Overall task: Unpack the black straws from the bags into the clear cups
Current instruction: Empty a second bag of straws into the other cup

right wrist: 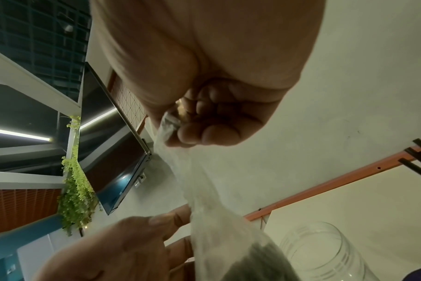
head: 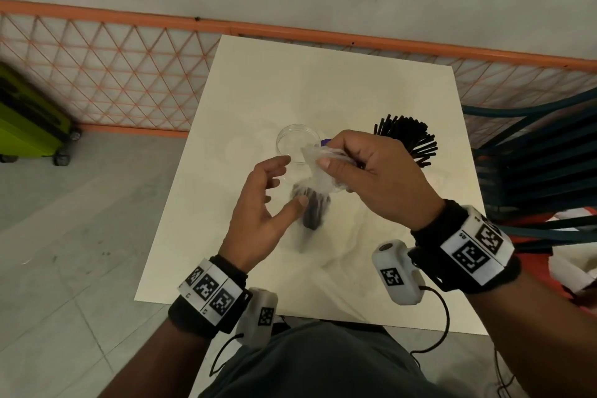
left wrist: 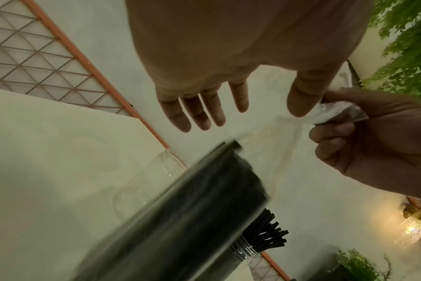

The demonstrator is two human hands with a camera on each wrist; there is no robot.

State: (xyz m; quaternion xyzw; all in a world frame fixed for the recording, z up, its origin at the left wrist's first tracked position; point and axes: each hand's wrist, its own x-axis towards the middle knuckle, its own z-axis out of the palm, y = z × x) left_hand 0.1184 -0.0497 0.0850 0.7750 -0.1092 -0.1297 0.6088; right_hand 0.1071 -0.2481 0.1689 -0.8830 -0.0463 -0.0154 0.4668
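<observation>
My right hand (head: 361,168) pinches the bunched top of a clear plastic bag (head: 318,173) and holds it above the white table (head: 339,84). A bundle of black straws (head: 311,208) hangs in the bag's lower end, blurred. My left hand (head: 268,200) is beside the bag with relaxed, spread fingers, its thumb near the straws. An empty clear cup (head: 297,142) stands just behind the bag. A second clear cup filled with black straws (head: 407,139) stands to the right. In the left wrist view the straw bundle (left wrist: 204,199) hangs below my open left fingers (left wrist: 199,112).
An orange lattice fence (head: 113,68) runs behind the table. A green suitcase (head: 29,116) stands on the floor at left. Dark chairs (head: 542,155) crowd the table's right edge. A small purple object (head: 325,141) peeks out behind my right hand.
</observation>
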